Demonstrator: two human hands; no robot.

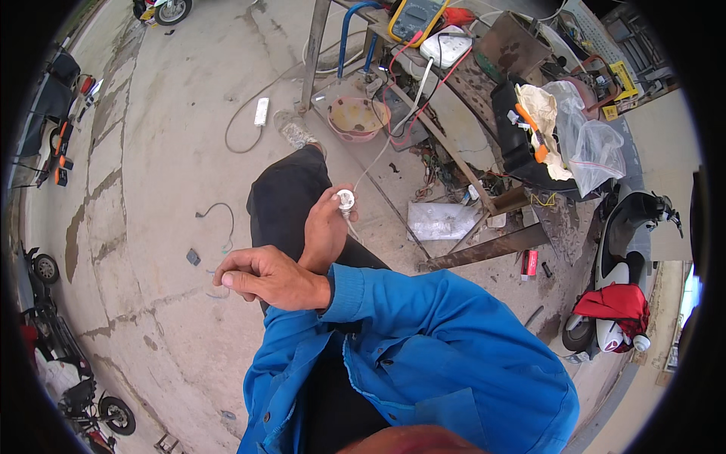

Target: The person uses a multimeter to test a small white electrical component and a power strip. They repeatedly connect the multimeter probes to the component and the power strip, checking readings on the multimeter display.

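My forearms cross, the right one over the left. My left hand is closed on a small white round electrical fitting, its face turned up, over my dark trouser leg. A pale cable runs from beside the fitting toward the bench, and a short lead hangs below it. Lower and to the left, my right hand has its fingers curled and the thumb pressed near the index finger. Whatever it may pinch is too small to make out.
At the upper right stands a metal bench with a multimeter, a white power strip and a black toolbox. A pink basin sits beneath. A scooter stands right; a white block and loose wire lie left.
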